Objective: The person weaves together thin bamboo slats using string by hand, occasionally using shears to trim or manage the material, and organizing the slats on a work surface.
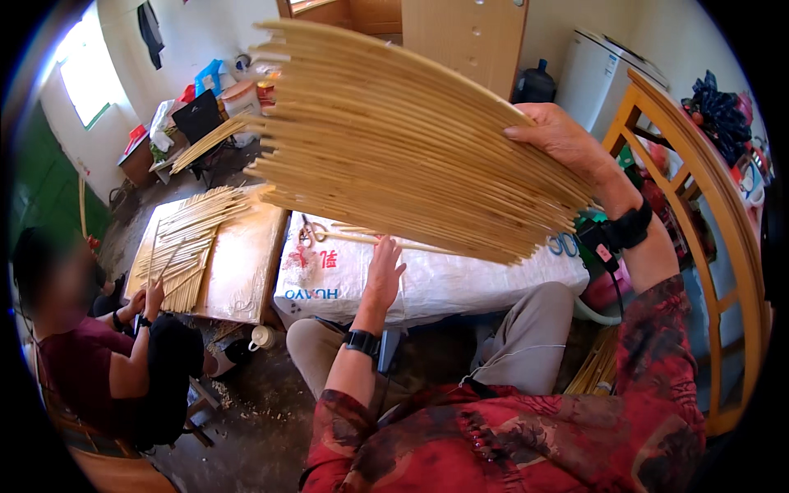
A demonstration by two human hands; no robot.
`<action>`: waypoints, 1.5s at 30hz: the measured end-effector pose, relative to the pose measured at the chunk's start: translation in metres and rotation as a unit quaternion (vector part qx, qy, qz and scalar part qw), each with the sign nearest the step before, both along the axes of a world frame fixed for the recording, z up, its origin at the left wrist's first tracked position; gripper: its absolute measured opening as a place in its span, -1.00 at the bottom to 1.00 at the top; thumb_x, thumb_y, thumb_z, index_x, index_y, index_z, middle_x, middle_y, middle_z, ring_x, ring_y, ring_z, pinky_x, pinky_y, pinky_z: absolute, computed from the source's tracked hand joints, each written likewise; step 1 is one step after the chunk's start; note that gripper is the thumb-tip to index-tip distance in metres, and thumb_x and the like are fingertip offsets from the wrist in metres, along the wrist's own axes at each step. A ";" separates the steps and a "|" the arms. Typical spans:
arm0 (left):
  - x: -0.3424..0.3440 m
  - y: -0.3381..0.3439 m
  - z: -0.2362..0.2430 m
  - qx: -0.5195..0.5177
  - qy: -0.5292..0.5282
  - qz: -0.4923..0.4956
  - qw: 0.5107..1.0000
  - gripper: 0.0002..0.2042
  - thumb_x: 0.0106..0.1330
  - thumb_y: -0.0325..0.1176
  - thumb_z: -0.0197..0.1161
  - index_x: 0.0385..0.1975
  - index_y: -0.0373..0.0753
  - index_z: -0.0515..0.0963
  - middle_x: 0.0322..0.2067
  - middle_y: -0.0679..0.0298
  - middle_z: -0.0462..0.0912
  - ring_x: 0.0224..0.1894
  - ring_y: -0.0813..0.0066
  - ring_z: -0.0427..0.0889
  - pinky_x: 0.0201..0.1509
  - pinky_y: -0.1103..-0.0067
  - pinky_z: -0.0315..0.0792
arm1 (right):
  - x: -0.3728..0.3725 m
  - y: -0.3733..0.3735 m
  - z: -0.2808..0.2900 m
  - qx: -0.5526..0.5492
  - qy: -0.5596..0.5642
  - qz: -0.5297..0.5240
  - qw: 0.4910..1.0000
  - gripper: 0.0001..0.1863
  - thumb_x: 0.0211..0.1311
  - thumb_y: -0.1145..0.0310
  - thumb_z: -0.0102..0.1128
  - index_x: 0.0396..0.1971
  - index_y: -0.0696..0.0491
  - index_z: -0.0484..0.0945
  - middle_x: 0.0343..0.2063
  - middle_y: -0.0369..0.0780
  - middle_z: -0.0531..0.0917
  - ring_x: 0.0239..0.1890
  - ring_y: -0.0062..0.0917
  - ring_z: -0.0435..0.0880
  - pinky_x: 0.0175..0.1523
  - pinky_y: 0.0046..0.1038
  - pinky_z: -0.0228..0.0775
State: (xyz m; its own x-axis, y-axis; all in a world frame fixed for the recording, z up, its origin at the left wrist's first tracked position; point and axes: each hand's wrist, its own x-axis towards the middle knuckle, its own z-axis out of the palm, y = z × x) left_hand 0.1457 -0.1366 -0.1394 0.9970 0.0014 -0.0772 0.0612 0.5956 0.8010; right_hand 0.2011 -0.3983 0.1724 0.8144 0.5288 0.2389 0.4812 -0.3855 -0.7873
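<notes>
Head view: right hand [560, 138] raised, fingers closed on the right end of a broad, fan-shaped sheet of thin tan wooden slats [427, 140], held up over the worktop. Left hand [382, 275] lower, fingers spread, empty; can't tell if it touches the thin pale wooden stick [349, 238] at its fingertips.

Surface under left hand: low worktop covered by a white plastic sack [460, 287]. Left of that hand: bare wooden worktop [251, 263] with loose tan slats [185, 246], co-worker [86, 353] seated there; dark floor [263, 419] with shavings nearer the body. Beyond right hand: dark water bottle [534, 82], white box-shaped appliance [588, 74]. Right of it: orange-brown wooden frame [705, 205].

Writing: red characters, blue capitals on the sack, left of left hand. Appliance label: too small to read.
</notes>
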 end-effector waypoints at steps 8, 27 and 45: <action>-0.015 0.016 -0.042 0.052 0.190 0.020 0.980 -0.30 0.26 0.24 -0.14 0.12 -0.31 0.28 0.13 0.12 0.33 0.17 0.26 0.31 0.13 0.31 0.22 | -0.018 -0.019 0.026 0.018 -0.020 -0.021 0.999 -0.68 0.17 0.29 0.13 -0.16 0.21 0.50 -0.35 -0.33 0.59 -0.33 -0.75 0.48 -0.17 -0.65 0.33; -0.056 -0.014 0.056 -0.072 -0.017 0.057 0.996 -0.79 0.32 -0.31 0.08 -0.12 -0.23 0.48 -0.24 0.30 0.61 -0.26 0.50 0.61 -0.23 0.55 0.50 | 0.005 -0.075 -0.047 -0.003 0.117 -0.140 0.983 -0.78 0.16 0.43 0.13 -0.25 0.24 0.52 -0.43 -0.30 0.60 -0.39 -0.69 0.50 -0.20 -0.57 0.36; -0.040 -0.010 0.052 -0.038 0.049 -0.031 0.998 -0.68 0.32 -0.20 0.07 -0.04 -0.26 0.40 -0.11 0.17 0.53 -0.09 0.30 0.56 -0.13 0.42 0.48 | -0.010 -0.048 -0.004 0.048 0.083 -0.063 0.993 -0.70 0.13 0.42 0.15 -0.15 0.25 0.51 -0.34 -0.31 0.61 -0.36 -0.72 0.53 -0.16 -0.66 0.38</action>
